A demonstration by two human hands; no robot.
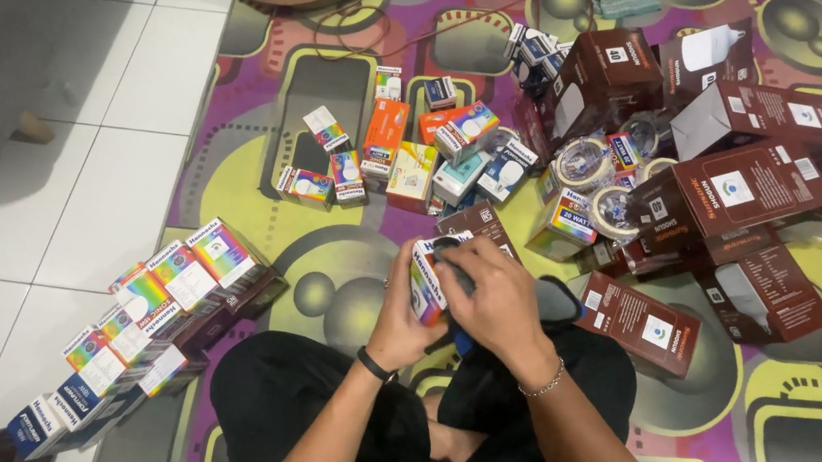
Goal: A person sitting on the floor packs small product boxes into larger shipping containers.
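We're looking straight down at our lap, sitting cross-legged on a patterned rug of purple, yellow and grey. Our left hand is closed around a small rainbow-striped box, holding it upright just above our knees, fingers wrapped round its side. Our right hand is curled over the top of that same box, fingers bent down onto its upper end, gripping there; something dark sits under those fingers, but we can't tell what it is. A black band rings our left wrist, a thin chain bracelet our right.

To our left, a row of matching small boxes runs in a slanted line along the edge of the rug, where it meets the white tiled floor. Ahead of us, a loose scatter of little coloured boxes lies on the rug, orange, blue and white among them. Off to the right, a pile of larger dark red cartons is stacked every which way, with rolls of tape tucked in beside them. One dark red carton lies flat just beside our right knee.
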